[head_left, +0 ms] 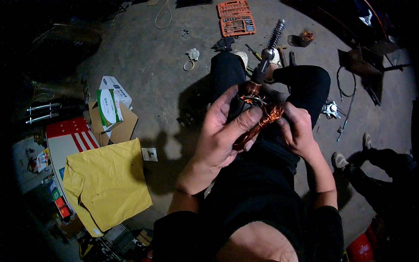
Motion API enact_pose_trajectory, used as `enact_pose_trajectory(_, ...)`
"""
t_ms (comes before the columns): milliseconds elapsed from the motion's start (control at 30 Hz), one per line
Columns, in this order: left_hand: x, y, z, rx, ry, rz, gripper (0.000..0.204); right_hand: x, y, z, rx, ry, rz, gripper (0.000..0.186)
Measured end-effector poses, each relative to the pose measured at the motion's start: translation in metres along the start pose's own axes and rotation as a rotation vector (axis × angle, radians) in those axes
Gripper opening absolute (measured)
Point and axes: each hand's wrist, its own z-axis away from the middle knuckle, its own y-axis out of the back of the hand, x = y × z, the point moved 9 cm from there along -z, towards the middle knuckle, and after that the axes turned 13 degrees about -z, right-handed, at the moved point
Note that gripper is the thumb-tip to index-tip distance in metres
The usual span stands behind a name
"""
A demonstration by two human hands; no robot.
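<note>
Above my lap, my left hand (pixel 220 133) is wrapped round a wire-wound motor part, its thumb lying over the copper windings. A dark metal shaft (pixel 260 72) rises from this part, away from me, and a ridged spring-like piece (pixel 276 36) is at its far end. Loose copper strands stick out around the base of the shaft. My right hand (pixel 300 131) is closed at the right side of a bundle of copper wire (pixel 273 115), with its fingers curled against the strands. The palms hide much of the motor part's lower body.
An orange tool case (pixel 236 19) lies unfolded on the floor ahead. A yellow cloth (pixel 109 183) covers something at left, near cardboard boxes (pixel 114 124). A container of copper scrap (pixel 305 37) stands ahead to the right. Another person's legs (pixel 384 168) are at right.
</note>
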Motion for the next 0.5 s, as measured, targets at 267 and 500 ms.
enact_pose_trajectory(267,0.004,0.001,-0.005,-0.105,-0.077,0.144,0.047,0.008,0.004,0.010,0.029,-0.067,-0.155,0.015)
enact_pose_trajectory(500,0.007,0.005,-0.010,-0.060,-0.035,-0.026,0.044,0.009,0.037,0.016,0.238,-0.078,-0.179,0.017)
